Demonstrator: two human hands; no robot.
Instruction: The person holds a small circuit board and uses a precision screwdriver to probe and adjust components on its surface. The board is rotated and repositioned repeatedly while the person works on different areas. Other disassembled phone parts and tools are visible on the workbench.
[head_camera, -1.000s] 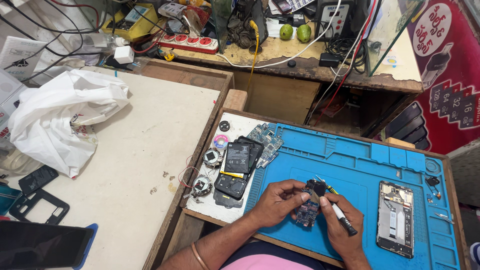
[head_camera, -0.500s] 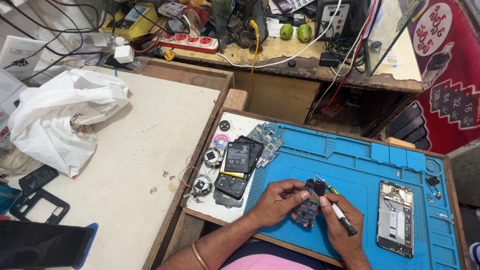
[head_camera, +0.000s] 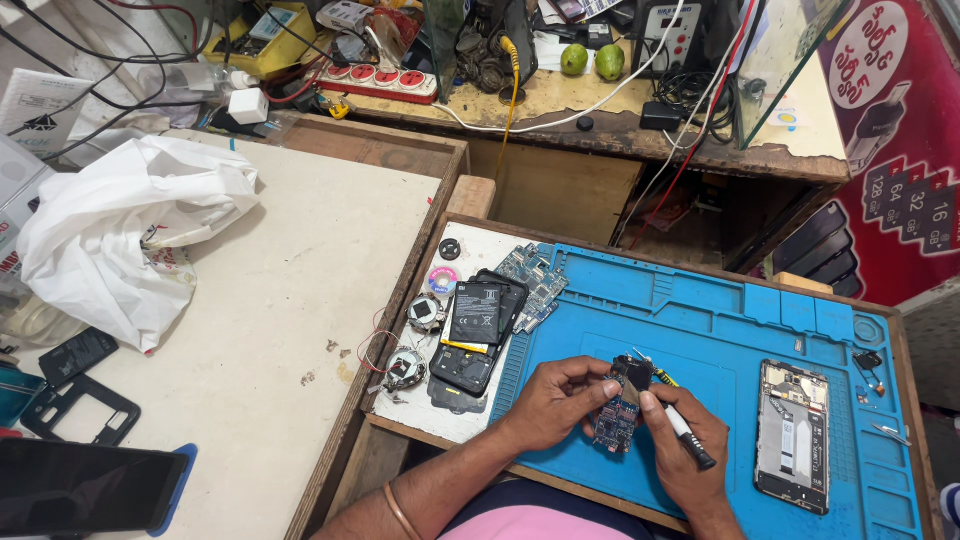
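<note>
My left hand (head_camera: 555, 402) pinches a small dark phone circuit board (head_camera: 620, 412) just above the blue work mat (head_camera: 730, 320). My right hand (head_camera: 683, 448) touches the board's top with its thumb and holds a thin black-and-white screwdriver (head_camera: 685, 432) whose yellow tip lies by the board. An opened phone frame (head_camera: 795, 435) lies on the mat to the right. A black phone battery (head_camera: 476, 312) rests on a black phone back to the left, beside another blue circuit board (head_camera: 535, 275).
A white plastic bag (head_camera: 120, 235) lies on the pale table at left, with a black phone frame (head_camera: 70, 420) and a dark screen (head_camera: 80, 485) near its front edge. Small round parts (head_camera: 425, 312) sit by the battery. The cluttered bench behind holds a red power strip (head_camera: 375, 82) and cables.
</note>
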